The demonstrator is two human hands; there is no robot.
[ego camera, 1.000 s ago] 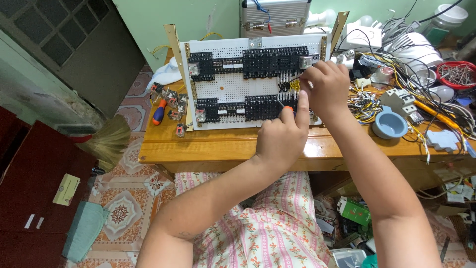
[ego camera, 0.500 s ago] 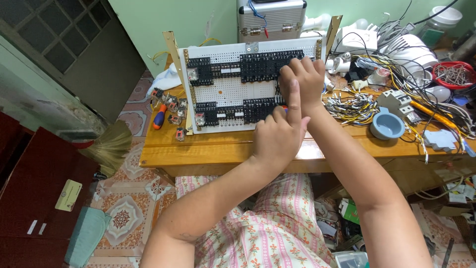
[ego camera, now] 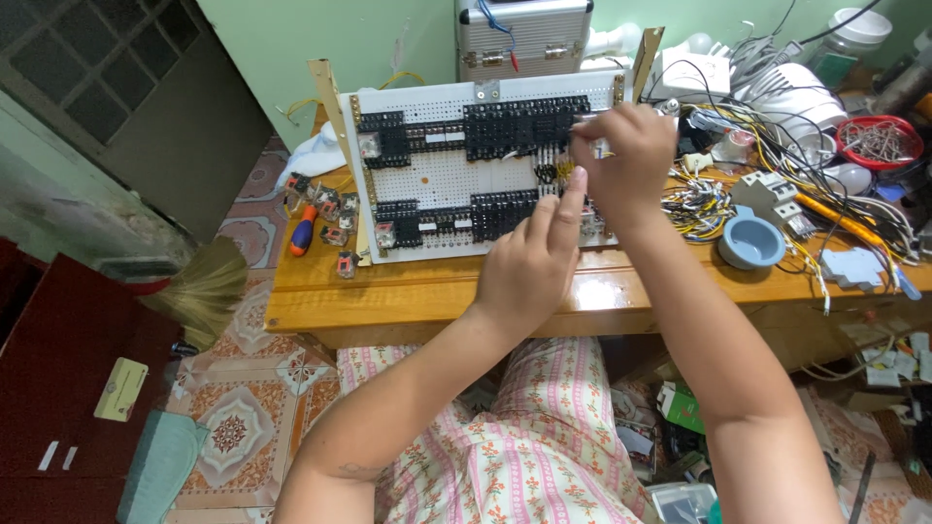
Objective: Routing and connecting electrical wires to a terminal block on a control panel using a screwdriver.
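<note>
A white perforated panel (ego camera: 437, 180) stands tilted on the wooden table (ego camera: 408, 301), carrying rows of black sockets (ego camera: 524, 126) and thin wires. My right hand (ego camera: 626, 155) is at the panel's upper right, shut on a thin metal tool whose tip points at the top row of sockets. My left hand (ego camera: 529, 267) is just below it. Its index finger is stretched up and touches the wires between the two socket rows, the other fingers are loosely curled, and it holds nothing.
Loose relays (ego camera: 330, 218) and an orange and blue screwdriver (ego camera: 303, 233) lie left of the panel. To its right are a bundle of cut wires (ego camera: 694, 204), a blue bowl (ego camera: 750, 243) and a red bowl (ego camera: 879, 141). A metal case (ego camera: 524, 39) stands behind, and a broom (ego camera: 199, 291) leans at the left.
Both hands stay at the right part of the panel. My right hand has shifted slightly along the top socket row, and my left index finger remains raised against the wires.
</note>
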